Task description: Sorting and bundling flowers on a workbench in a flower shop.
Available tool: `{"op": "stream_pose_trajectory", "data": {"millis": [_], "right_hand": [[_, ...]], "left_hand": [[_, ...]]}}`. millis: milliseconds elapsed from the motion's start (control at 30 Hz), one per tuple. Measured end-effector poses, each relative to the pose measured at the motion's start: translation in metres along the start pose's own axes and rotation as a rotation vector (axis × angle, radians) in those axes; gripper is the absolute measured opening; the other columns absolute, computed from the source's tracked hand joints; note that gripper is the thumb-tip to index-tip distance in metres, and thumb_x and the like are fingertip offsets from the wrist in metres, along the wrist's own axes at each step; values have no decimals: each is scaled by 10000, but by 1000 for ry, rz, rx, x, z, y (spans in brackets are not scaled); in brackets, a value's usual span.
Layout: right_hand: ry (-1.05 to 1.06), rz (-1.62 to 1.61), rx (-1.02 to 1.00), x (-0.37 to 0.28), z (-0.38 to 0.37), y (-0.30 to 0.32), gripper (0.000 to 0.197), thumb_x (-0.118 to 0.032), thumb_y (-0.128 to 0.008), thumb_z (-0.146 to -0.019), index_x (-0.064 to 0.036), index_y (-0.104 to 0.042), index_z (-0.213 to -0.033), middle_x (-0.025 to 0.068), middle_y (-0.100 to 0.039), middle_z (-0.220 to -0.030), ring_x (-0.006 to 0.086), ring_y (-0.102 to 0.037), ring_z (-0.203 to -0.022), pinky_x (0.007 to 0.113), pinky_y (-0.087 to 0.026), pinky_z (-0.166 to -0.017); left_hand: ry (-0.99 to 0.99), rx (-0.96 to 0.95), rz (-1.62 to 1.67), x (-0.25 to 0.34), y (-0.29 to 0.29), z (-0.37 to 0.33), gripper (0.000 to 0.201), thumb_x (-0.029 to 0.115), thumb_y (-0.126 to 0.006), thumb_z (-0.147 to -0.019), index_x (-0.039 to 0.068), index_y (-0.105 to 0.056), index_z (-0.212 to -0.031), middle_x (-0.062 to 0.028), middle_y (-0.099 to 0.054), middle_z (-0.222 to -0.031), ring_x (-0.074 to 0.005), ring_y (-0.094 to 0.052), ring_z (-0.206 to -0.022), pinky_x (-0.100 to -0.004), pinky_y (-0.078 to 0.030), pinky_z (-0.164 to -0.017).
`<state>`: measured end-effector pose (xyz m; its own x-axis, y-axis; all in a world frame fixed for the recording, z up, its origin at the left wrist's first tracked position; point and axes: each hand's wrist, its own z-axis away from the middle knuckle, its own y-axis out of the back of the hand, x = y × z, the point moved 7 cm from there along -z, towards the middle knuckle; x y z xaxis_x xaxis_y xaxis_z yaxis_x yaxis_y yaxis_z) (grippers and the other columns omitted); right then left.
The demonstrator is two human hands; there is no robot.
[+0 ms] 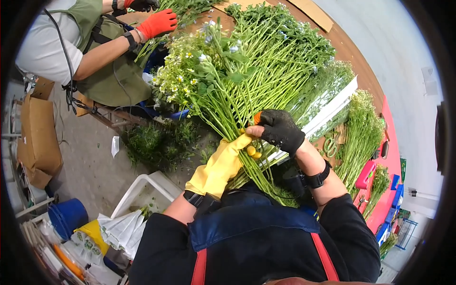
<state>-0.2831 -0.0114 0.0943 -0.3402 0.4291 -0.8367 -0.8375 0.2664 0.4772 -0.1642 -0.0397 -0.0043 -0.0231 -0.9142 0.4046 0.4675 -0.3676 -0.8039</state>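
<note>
Head view: your left hand (223, 161), yellow glove, is closed firmly around the stems of the bunch (228, 113), its fingertips showing on the far side. Your right hand (281, 133), black glove with the thumb bare, is curled against the stems just beside the left; can't tell how far its grip is closed or whether it has a stem of its own. The bunch is in front of your chest, blooms up and away, stem ends toward your body. Progress, judging by looks: gathering seems well along; no tie or wrap visible on this bunch. Left over: a big pile of stems (285, 59) on the counter (363, 64), just beyond. Also there: white paper (335, 108) and, near your right wrist, scissors (329, 147).
</note>
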Motion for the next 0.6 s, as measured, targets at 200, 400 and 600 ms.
{"op": "stream_pose_trajectory", "data": {"millis": [200,400,600], "right_hand": [[41,153,-35,-5,-7,-4,354,-275,-719,-769,8,-537,-658,109,-451,-560,168,-425,-517,356,-382,-518],[38,-41,4,-9,-13,7,370,-229,-720,-789,-28,-455,-628,5,-331,-569,94,-326,-554,327,-304,-494],[98,-70,-35,-16,-26,-11,334,-228,-705,-822,-45,-478,-658,-17,-391,-601,78,-359,-569,289,-336,-510]], "left_hand": [[-76,-99,89,-3,-4,-1,304,204,-638,-902,50,-550,-1149,-23,-568,-873,-133,-553,-714,-391,-551,-730],[-1,-35,78,-1,-15,7,304,214,-661,-894,60,-553,-1133,-14,-562,-826,-133,-569,-724,-375,-544,-723],[30,-132,-46,-5,-25,7,308,226,-669,-887,6,-621,-1098,-62,-616,-829,-127,-550,-659,-352,-537,-687]]}}
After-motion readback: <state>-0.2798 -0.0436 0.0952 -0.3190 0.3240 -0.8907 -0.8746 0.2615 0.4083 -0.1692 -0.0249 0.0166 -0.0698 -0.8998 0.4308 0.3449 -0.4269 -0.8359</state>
